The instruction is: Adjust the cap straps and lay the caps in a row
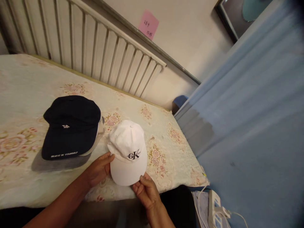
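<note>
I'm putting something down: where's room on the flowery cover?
Free: the pale flower-printed cloth cover between the navy brimmed fabric cap and cream slatted panel, and right of the white brimmed fabric cap toward the blue cloth curtain. Crowded: between the caps, by the left hand.

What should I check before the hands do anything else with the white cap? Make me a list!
1. Left hand gripping the white CK baseball cap: ok, the thumb is on the side near the brim.
2. Right hand gripping it too: ok, the thumb is on top of the brim's front edge.
3. CK logo facing up: ok, it shows clearly.
4. Navy baseball cap out of the hands' grip: ok, it sits to the left, on top of other headwear.
5. White cap's inside tidy: cannot tell, it is hidden.
6. White cap resting fully on the floral sheet: cannot tell from this angle.
</note>
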Demonstrator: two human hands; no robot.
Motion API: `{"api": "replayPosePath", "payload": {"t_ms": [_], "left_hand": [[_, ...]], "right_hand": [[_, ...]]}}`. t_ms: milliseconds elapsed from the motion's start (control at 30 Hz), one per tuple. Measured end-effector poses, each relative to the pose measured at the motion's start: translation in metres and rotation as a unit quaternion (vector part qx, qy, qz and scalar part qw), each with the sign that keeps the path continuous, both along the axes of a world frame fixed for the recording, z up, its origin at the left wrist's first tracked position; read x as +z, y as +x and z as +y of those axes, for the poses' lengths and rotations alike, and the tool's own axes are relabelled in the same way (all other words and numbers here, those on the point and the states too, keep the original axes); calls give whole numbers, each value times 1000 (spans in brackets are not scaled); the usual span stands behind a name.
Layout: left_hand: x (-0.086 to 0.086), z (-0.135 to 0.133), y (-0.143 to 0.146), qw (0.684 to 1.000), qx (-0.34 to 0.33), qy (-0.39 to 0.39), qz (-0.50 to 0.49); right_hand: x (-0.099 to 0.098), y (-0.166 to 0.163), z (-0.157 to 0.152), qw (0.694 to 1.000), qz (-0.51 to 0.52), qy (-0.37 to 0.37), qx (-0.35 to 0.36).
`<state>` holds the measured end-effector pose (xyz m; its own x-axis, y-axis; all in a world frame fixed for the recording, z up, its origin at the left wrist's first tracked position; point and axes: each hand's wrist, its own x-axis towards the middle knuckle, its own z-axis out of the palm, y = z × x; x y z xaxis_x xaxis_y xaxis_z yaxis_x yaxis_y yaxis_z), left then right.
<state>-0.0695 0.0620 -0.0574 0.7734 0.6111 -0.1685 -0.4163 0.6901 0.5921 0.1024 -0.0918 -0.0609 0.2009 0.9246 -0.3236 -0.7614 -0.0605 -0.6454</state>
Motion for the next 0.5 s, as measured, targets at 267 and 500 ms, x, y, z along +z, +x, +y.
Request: {"api": "replayPosePath", "payload": {"t_ms": [267, 500], "left_hand": [[-12, 5, -1, 998, -16, -7, 56], [-17, 7, 1, 996, -14, -25, 83]], "right_hand": [[-5, 62, 34, 995, -36, 21, -94], [-13, 155, 93, 969, -132, -9, -211]]}}
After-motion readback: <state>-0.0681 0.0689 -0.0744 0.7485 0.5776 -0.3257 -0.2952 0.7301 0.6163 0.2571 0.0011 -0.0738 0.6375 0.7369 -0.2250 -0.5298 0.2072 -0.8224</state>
